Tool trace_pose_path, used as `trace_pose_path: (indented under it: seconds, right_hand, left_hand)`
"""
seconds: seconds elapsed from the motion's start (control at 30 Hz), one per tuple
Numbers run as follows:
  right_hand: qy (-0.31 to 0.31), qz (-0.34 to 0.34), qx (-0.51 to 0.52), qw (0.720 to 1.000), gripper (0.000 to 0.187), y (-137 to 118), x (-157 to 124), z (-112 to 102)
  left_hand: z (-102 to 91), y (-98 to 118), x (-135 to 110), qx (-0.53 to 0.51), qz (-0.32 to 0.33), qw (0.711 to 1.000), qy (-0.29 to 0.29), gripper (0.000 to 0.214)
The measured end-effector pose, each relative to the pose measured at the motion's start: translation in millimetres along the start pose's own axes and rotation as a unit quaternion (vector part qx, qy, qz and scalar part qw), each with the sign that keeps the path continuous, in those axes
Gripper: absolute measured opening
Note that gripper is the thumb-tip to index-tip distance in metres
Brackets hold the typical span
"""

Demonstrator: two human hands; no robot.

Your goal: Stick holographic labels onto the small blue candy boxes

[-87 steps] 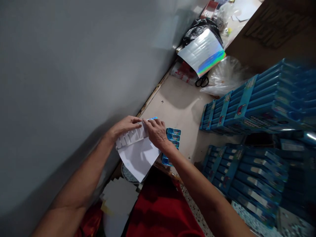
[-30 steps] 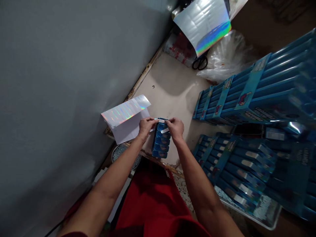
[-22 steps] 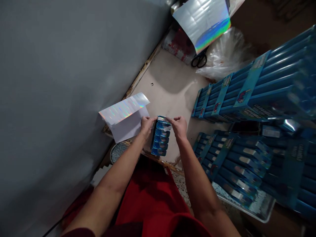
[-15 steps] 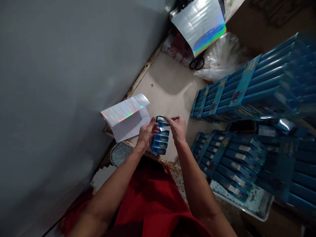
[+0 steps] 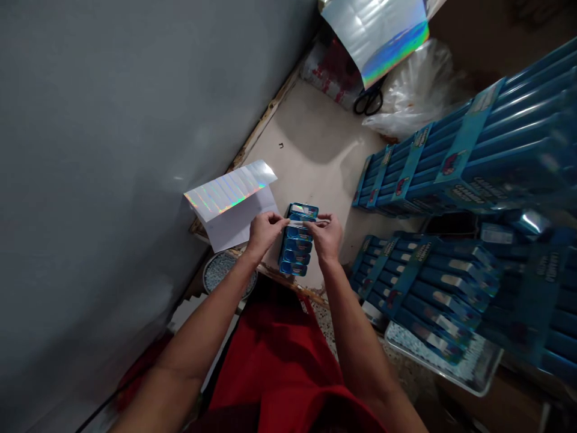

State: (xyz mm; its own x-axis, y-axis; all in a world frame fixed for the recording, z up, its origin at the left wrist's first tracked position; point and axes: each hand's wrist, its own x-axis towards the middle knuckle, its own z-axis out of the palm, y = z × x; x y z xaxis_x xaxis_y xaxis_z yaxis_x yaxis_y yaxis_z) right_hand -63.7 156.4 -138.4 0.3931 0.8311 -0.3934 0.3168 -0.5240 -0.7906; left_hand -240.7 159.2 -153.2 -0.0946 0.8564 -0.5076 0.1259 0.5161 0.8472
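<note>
A row of small blue boxes (image 5: 296, 246) stands on the pale table near its front edge. Across the row's upper part, my two hands stretch a thin whitish strip (image 5: 297, 223). My left hand (image 5: 265, 231) pinches the strip's left end between thumb and fingers. At the other end, my right hand (image 5: 328, 236) pinches it in the same way. The topmost box carries a pale shiny patch. To the left of the boxes lies a folded silvery sheet (image 5: 232, 192) with rainbow glints and a white inner side.
Blue packs (image 5: 478, 138) are stacked along the right, with more blue packs (image 5: 424, 282) below. A tray (image 5: 484, 367) of pale pellets sits under them. Black scissors (image 5: 368, 101), a plastic bag (image 5: 415, 90) and another silvery sheet (image 5: 378, 36) lie at the back. A grey wall (image 5: 112, 150) rises left.
My left hand has moved off the side of the boxes and pinches the strip's left end. My right hand has come slightly down and right, and the strip is now stretched between both hands.
</note>
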Motion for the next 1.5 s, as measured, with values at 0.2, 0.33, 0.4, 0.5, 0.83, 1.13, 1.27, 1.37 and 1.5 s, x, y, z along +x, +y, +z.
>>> trace_pose_path:
  seconds: [0.2, 0.33, 0.4, 0.5, 0.83, 1.13, 1.27, 1.37, 1.5]
  right_hand:
    - [0.051, 0.003, -0.129, 0.990, 0.042, -6, 9, 11]
    - [0.040, -0.010, -0.164, 0.986, 0.041, -8, 11, 10]
    - [0.048, -0.018, -0.197, 0.979, 0.046, -6, 13, 9]
    - [0.041, 0.005, -0.187, 0.981, 0.052, 0, 20, 6]
    - [-0.079, 0.046, -0.101, 0.991, 0.053, 2, 30, -18]
    - [-0.038, -0.437, -0.236, 0.867, 0.030, -93, 16, 43]
    - [-0.074, -0.515, -0.306, 0.797, 0.038, -122, 21, 84]
    - [-0.078, -0.524, -0.336, 0.779, 0.040, -121, 19, 98]
    - [-0.099, -0.548, -0.332, 0.762, 0.045, -98, 3, 97]
  left_hand:
    - [5.5, -6, 21, 0.041, -0.020, 0.999, 0.025, 0.023]
    - [12.9, -17, 25, -0.046, -0.058, 0.997, 0.015, 0.028]
    - [19.5, -23, 26, -0.117, -0.119, 0.986, -0.007, 0.034]
    - [23.7, -21, 26, -0.083, -0.176, 0.980, 0.033, 0.035]
    - [-88.4, 75, 107, 0.442, 0.105, 0.875, 0.170, 0.043]
    - [-119.5, 88, 99, 0.409, 0.101, 0.905, 0.048, 0.016]
    - [-127.0, 109, 71, 0.353, 0.160, 0.922, -0.006, 0.022]
    - [-132.0, 116, 62, 0.293, 0.161, 0.941, -0.041, 0.025]
    - [-141.7, 114, 51, 0.218, 0.072, 0.970, -0.079, 0.028]
